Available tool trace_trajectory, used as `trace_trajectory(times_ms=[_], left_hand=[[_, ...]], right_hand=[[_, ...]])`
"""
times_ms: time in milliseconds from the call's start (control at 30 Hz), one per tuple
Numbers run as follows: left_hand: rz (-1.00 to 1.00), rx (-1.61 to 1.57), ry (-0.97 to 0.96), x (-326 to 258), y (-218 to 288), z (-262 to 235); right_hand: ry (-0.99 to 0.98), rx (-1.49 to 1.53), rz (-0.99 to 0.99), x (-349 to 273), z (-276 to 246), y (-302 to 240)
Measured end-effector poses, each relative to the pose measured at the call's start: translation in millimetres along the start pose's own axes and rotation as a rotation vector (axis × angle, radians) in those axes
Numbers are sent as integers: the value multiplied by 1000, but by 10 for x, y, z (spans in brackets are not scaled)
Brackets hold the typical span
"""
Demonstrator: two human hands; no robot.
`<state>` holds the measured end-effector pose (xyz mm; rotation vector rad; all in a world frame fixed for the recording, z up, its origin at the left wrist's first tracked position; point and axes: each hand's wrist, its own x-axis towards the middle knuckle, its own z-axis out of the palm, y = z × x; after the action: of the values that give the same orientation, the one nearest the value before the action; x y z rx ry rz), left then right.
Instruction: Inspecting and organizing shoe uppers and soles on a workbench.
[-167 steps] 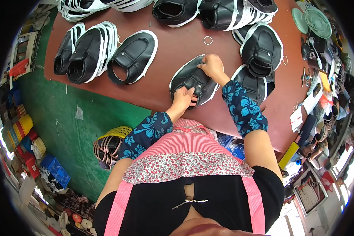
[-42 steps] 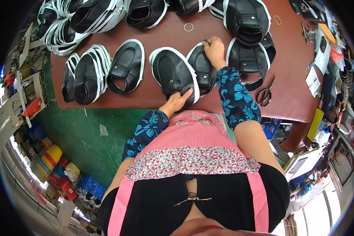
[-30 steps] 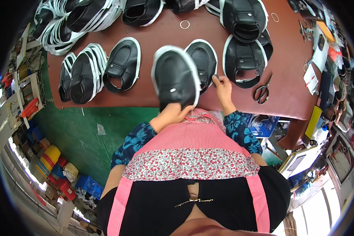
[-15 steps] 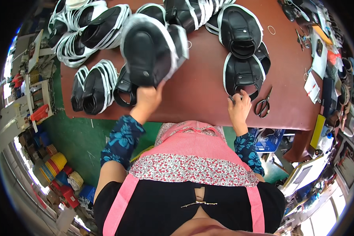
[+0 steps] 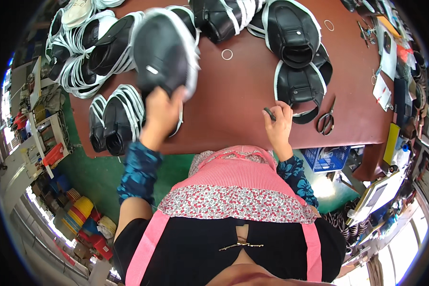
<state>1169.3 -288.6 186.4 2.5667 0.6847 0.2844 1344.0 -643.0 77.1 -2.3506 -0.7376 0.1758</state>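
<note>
The brown desk (image 5: 243, 90) carries rows of black shoe uppers with white edging, among them a stacked pair (image 5: 298, 62) at the right. The left hand (image 5: 161, 112) is closed on the near end of one blurred black upper (image 5: 167, 52), lifted over the desk's left part, its long axis running away from the person. The right hand (image 5: 279, 125) rests curled at the near edge, pinching what seems a thin dark pen (image 5: 270, 113), with scissors (image 5: 326, 121) just beside.

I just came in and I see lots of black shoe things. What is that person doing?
A person at a brown table lifts one black, white-edged shoe piece in the left hand, over toward the stacked pieces on the left. The right hand rests on the table holding a small dark tool, beside two more pieces and scissors.
</note>
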Motion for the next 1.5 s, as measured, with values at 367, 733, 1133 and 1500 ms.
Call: trace_trajectory(times_ms=[367, 733, 1133, 1500], left_hand=[[97, -137, 103, 496, -523, 737], [-245, -618, -237, 673, -298, 392], [-413, -998, 82, -2, 299, 699], [-162, -800, 269, -282, 803, 1034]], right_hand=[[-19, 462, 445, 551, 615, -182], [12, 399, -196, 1544, 1218, -1835], [127, 293, -171, 1097, 713, -2005], [138, 257, 49, 824, 409, -1873]])
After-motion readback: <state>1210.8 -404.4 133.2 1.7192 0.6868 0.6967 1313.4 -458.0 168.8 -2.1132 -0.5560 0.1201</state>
